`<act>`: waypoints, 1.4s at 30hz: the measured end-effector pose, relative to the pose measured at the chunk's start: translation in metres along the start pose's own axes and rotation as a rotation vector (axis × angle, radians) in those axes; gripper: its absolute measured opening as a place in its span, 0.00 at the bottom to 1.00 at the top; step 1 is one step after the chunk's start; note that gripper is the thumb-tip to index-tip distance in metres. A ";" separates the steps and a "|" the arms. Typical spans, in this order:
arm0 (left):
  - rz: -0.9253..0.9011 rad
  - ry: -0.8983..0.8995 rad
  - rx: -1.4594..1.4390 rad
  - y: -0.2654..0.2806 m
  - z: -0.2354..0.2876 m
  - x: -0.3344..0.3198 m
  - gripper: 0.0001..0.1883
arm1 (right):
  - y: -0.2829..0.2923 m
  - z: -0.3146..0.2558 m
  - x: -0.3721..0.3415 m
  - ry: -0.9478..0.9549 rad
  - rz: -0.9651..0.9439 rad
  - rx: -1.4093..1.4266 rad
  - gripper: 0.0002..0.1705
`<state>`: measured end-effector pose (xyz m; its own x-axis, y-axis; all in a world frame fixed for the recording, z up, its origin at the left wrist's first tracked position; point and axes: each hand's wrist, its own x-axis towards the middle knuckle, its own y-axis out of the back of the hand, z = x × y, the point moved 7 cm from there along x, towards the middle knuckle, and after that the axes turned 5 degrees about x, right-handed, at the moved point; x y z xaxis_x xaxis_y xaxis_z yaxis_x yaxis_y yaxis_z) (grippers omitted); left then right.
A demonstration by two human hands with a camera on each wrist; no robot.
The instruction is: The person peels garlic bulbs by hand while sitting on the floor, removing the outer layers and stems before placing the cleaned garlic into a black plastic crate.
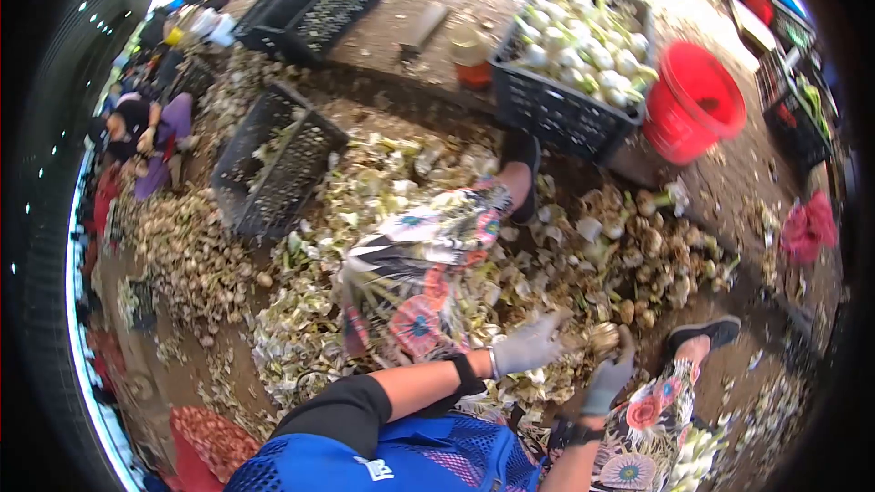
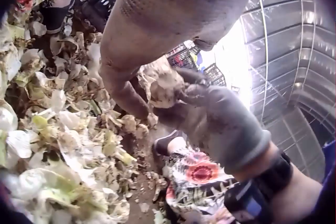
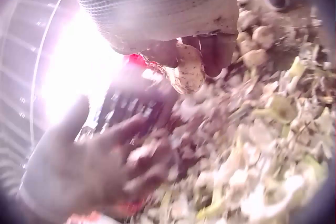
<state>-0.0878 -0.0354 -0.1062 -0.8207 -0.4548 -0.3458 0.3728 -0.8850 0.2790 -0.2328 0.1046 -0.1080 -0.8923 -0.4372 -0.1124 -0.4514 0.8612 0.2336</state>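
Observation:
My gloved right hand (image 1: 609, 383) grips an onion (image 1: 604, 338) with dry, brownish, papery skin. Dark specks show on this onion (image 3: 188, 70) between the fingers in the right wrist view. Close on its left is my gloved left hand (image 1: 529, 344), fingers reaching toward it. In the right wrist view the left hand (image 3: 79, 166) is blurred, fingers spread and apart from the onion. The left wrist view has the left fingers (image 2: 128, 95) beside the onion (image 2: 164, 85), partly hiding it. Peeled skins (image 1: 310, 337) cover the ground under both hands.
Unpeeled onions (image 1: 670, 264) lie in a heap by my right foot. Ahead stand a crate (image 1: 565, 118) full of white onions and a red bucket (image 1: 674, 128). A tilted black crate (image 1: 273, 164) is at left, near a bulb pile (image 1: 187, 255). Another person (image 1: 146, 137) sits beyond.

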 end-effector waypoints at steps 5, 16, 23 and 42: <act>-0.036 0.027 -0.271 0.021 0.028 -0.034 0.36 | -0.057 -0.109 -0.079 0.154 -0.386 0.045 0.36; 0.102 -0.153 -0.068 0.065 0.069 -0.103 0.32 | -0.054 -0.107 -0.081 0.063 -0.433 -0.006 0.12; 0.046 -0.190 -0.168 0.083 0.072 -0.110 0.32 | -0.052 -0.082 -0.092 -0.437 -0.601 0.342 0.16; 0.286 -0.343 -0.295 0.085 0.056 -0.104 0.45 | -0.069 -0.133 -0.094 0.073 -0.802 -0.072 0.14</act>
<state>0.0053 -0.0578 0.0035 -0.7442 -0.6672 0.0334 0.6680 -0.7432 0.0385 -0.1168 0.0519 0.0151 -0.2929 -0.9329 -0.2097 -0.9504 0.2601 0.1705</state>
